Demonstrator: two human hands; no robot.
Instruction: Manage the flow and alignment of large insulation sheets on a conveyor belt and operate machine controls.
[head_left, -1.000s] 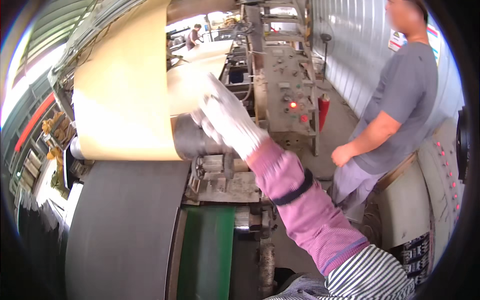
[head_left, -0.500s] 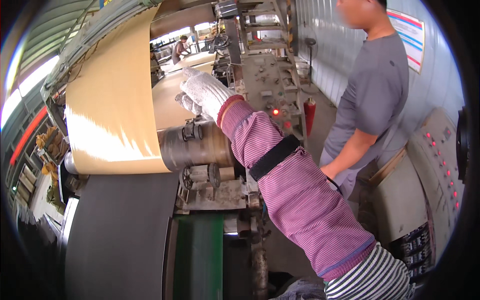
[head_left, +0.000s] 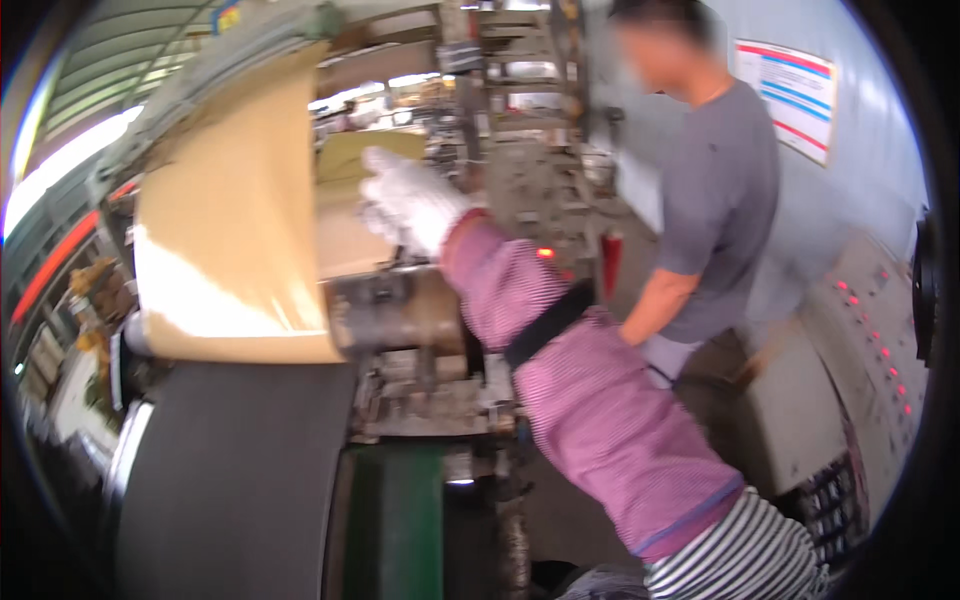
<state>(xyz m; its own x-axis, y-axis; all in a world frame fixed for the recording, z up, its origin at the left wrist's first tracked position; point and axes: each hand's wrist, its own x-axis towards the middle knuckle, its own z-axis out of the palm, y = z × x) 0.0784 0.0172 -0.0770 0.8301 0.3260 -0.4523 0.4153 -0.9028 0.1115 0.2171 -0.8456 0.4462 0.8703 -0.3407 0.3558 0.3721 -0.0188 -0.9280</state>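
Head view: white-knit-gloved right hand, blurred fingers loosely parted; wide tan paper-like sheet hangs to its left; beige cabinet (rows of dark components inside) at far right

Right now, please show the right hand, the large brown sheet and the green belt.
Right hand (head_left: 415, 203): head view, back of glove.
Large brown sheet (head_left: 232, 210): head view, middle.
Green belt (head_left: 411, 525): head view, visible middle.

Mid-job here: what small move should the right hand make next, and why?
Probably ease the gloved right hand back toward the body, away from the dark roller: it appears just above that roller in the view, beside the tan sheet, with nothing visibly grasped. Whether it touches anything is unclear.
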